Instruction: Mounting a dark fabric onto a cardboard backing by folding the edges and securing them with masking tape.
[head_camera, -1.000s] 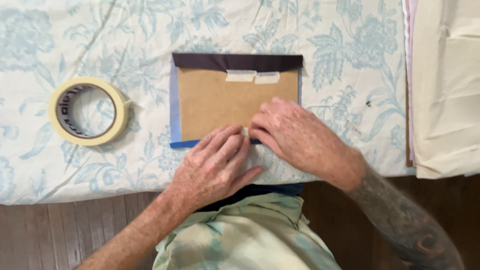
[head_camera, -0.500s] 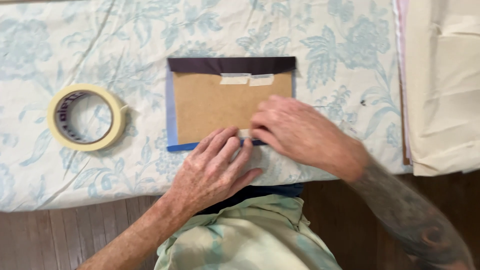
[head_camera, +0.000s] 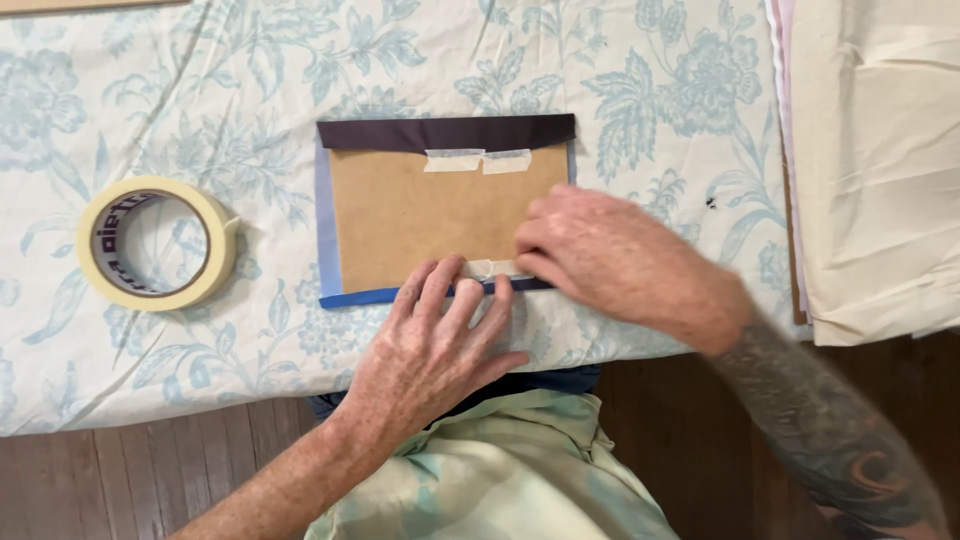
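A brown cardboard panel (head_camera: 420, 220) lies on blue fabric (head_camera: 328, 230) whose dark top edge (head_camera: 445, 132) is folded over and held by two strips of masking tape (head_camera: 476, 160). My left hand (head_camera: 435, 345) lies flat, its fingertips pressing the folded lower fabric edge. My right hand (head_camera: 615, 262) presses another piece of masking tape (head_camera: 488, 268) down at the panel's lower edge. Neither hand grips anything.
A roll of masking tape (head_camera: 155, 243) lies to the left on the floral tablecloth (head_camera: 200, 100). A stack of cream cloth (head_camera: 880, 160) sits at the right. The table's near edge runs just below my hands, with wooden floor (head_camera: 130, 470) beneath.
My right hand has slid to the right along the lower edge, uncovering the tape strip. The left hand stays pressed at the lower edge.
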